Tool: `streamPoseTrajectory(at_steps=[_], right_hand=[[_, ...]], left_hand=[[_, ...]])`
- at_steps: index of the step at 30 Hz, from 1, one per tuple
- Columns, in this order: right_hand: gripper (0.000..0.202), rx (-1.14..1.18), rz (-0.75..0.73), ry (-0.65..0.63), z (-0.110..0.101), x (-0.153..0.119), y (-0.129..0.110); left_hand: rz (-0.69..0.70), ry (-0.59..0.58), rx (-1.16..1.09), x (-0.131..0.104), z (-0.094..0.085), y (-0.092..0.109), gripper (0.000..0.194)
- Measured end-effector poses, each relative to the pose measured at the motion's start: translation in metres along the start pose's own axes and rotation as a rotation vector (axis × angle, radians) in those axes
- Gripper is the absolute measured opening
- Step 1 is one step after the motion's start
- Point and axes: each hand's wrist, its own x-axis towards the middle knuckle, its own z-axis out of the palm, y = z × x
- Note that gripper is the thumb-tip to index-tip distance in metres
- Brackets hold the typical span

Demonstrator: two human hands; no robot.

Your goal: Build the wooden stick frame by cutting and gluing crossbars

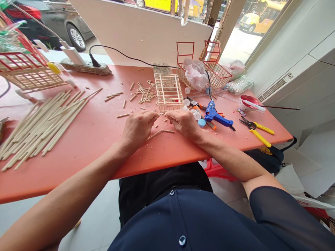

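Observation:
My left hand [138,128] and my right hand [186,122] meet near the front of the table, fingertips pinched. Between them a short wooden stick [162,114] is gripped from both ends. Just beyond my fingers stands a small frame of glued sticks [169,91], like a little rack. A bent or broken stick [160,132] lies on the table below my hands. Cut stick pieces [147,93] are scattered beyond my left hand. To the right of my right hand lie a blue glue gun [218,116] and several bottle caps [197,116].
Long sticks [47,125] are heaped at left, near a stick basket [34,75] and a power strip [86,66]. At right are yellow-handled pliers [258,130] and a red-stained cup [248,104]. Red-topped baskets [217,73] stand at the back. The orange table [104,170] ends near my body.

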Motion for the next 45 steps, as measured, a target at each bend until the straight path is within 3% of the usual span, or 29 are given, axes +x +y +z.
streamPoseTrajectory(at_steps=[45], right_hand=[[0.026, -0.012, 0.019, -0.022, -0.0011, 0.0003, -0.0027]], left_hand=[[-0.016, -0.011, 0.006, 0.0003, -0.0032, 0.0046, 0.034]])
